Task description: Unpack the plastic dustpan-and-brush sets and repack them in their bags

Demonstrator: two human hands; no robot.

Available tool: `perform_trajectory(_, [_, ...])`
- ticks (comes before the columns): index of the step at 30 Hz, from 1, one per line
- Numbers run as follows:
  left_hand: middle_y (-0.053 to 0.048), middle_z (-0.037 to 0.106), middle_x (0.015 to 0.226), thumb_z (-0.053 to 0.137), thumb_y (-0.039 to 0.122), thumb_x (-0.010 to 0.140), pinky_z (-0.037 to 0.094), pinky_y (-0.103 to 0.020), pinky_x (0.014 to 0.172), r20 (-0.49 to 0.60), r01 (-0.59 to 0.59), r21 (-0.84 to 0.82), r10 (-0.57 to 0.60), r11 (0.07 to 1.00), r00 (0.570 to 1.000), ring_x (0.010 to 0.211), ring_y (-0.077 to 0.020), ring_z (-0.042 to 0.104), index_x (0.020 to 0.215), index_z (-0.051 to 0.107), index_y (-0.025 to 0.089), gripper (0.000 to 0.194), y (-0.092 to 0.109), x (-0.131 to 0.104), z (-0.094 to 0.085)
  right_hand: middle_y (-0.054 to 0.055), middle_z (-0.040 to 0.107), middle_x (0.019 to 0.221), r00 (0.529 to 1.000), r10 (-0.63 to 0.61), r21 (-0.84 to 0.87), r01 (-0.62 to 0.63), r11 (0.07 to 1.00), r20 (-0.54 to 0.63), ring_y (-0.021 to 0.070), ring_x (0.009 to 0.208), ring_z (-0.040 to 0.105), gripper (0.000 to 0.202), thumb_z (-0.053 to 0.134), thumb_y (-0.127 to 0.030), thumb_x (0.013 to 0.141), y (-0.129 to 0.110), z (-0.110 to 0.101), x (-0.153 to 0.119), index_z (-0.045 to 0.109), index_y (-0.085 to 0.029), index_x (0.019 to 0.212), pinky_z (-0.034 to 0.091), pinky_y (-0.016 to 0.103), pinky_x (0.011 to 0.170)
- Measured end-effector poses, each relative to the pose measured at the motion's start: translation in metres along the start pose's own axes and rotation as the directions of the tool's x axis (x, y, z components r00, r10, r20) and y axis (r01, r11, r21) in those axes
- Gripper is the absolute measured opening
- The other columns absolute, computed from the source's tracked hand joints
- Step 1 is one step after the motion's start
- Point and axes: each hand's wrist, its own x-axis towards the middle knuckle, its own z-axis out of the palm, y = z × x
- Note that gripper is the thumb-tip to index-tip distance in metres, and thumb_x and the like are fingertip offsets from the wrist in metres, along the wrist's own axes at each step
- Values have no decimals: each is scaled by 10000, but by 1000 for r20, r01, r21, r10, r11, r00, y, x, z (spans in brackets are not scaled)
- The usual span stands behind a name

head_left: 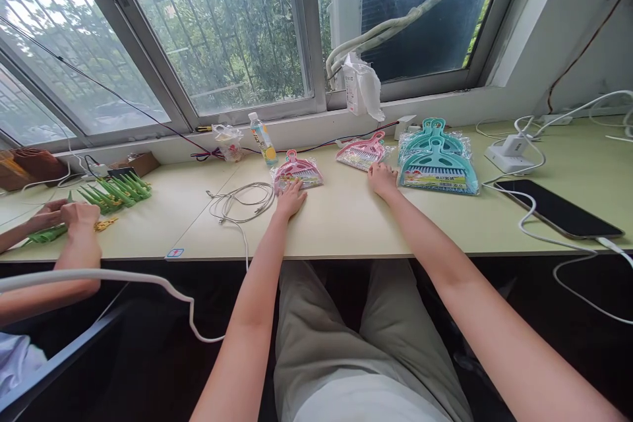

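A worker's left hand [293,199] lies palm-down on the near edge of a pink dustpan-and-brush set [299,173] in clear wrap, between 11 and 12 o'clock on a pale yellow-green table [341,224]; its fingers reach forward over the pack, though whether they pinch it cannot be told. The right hand [383,179], fingers bent and close together, rests by the near right corner of a second pink dustpan-and-brush set [360,153] just past 12 o'clock; its grip cannot be made out. At 1 o'clock, just beside that hand, wrapped teal dustpan-and-brush sets [438,170] lie overlapping. A smartphone [561,209] with a white cable plugged in lies at 2 o'clock. A coiled cable [241,203] and a drink bottle [262,138], upright with a slight tilt, occupy 11 o'clock. At 10 o'clock, a co-worker's hands [79,216] are closed together near a row of green bundles [119,192].
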Motion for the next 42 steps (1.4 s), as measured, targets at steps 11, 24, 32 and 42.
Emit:
perform_trajectory(11, [18, 194, 1648, 350, 421, 966, 97, -564, 1225, -14, -8, -5, 8, 1000, 1000, 1533, -274, 119, 1540, 310, 314, 586, 0, 0, 1, 262, 575, 1284, 991, 89, -32, -92, 995, -95, 370, 1204, 490, 493, 405, -353, 983, 6, -7, -1, 514, -63, 1366, 311, 497, 995])
perform_trajectory(24, [6, 217, 1642, 354, 425, 964, 116, -570, 1223, -30, -16, 8, 16, 1000, 999, 1527, -284, 149, 1534, 333, 292, 585, -2, 1, 3, 185, 714, 1083, 992, 102, 120, -92, 988, -77, 304, 1090, 617, 351, 481, -141, 918, 13, -8, 7, 743, -164, 1151, 371, 429, 971])
perform_trajectory(32, [7, 226, 1640, 335, 425, 968, 118, -552, 1228, -42, -11, 30, 12, 999, 999, 1522, -277, 175, 1529, 343, 281, 579, -1, 0, 3, 172, 743, 974, 930, 328, 419, -235, 877, -165, 272, 924, 674, 332, 494, -65, 817, 14, -13, 1, 782, -118, 973, 482, 331, 856])
perform_trajectory(42, [9, 229, 1640, 337, 425, 968, 127, -562, 1224, -36, -8, 48, 10, 999, 999, 1523, -269, 173, 1531, 330, 305, 577, -2, 0, 2, 168, 619, 1222, 894, 436, 550, -311, 775, -108, 284, 1144, 571, 348, 662, -256, 800, 16, -4, 12, 630, -147, 1130, 426, 401, 1006])
